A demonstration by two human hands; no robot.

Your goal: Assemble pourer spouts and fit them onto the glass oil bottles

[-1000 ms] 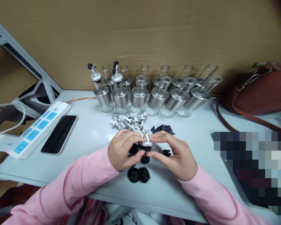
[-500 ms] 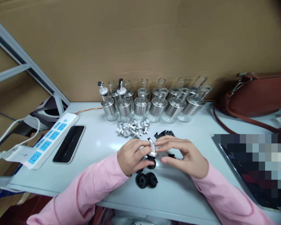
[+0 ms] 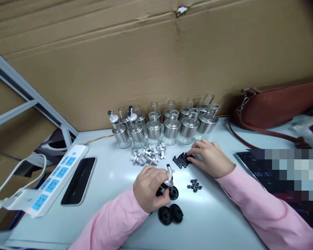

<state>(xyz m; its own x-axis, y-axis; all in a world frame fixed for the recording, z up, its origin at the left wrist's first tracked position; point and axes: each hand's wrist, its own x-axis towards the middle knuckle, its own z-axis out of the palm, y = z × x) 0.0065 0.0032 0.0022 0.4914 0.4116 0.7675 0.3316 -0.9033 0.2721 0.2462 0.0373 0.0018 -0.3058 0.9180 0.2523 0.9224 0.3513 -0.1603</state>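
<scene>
In my left hand (image 3: 151,185) is a silver pourer spout (image 3: 169,177) with a black tip, gripped between thumb and fingers above several black round caps (image 3: 165,215). My right hand (image 3: 210,158) reaches to a pile of small black plastic parts (image 3: 181,161), its thumb and fingertips closed around one at the pile's right end. Small black rings (image 3: 195,185) lie in a cluster nearer to me, below that hand. Beyond my left hand is a heap of silver spout pieces (image 3: 146,156).
Glass bottles with metal bands (image 3: 171,128) stand in two rows at the back; two at the left carry pourers. A power strip (image 3: 54,180) and a phone (image 3: 79,180) lie at left. A brown bag (image 3: 273,107) and a dark-screened device (image 3: 255,170) are at right.
My right hand has left the pourer spout and moved right and away from me to the black parts. My left hand keeps hold of the spout. The camera view has tilted up.
</scene>
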